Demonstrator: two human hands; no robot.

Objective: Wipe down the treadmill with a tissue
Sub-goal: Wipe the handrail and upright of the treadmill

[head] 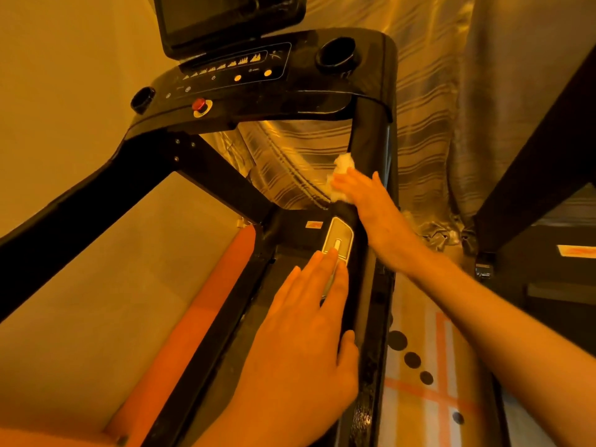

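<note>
Treadmill [290,108], black and glossy, fills most of the view under warm yellow light, with a striped curtain [435,124] hanging behind it and a patterned floor mat [429,366] on its right. Its console [232,69] carries a dark screen [225,17], a round cup holder [337,54] at the right corner and a red button [199,104] low on the left. An orange side strip [200,317] runs along the deck on the left. The right handrail [367,150] slopes down from the console towards the camera. On it lies the left hand [306,333], fingers straight and close together, fingertips touching a silver sensor plate [340,235]. Further up the rail, the right hand [371,201] lies flat with fingers extended, pressing a crumpled white tissue [342,166] against the rail's inner side.
</note>
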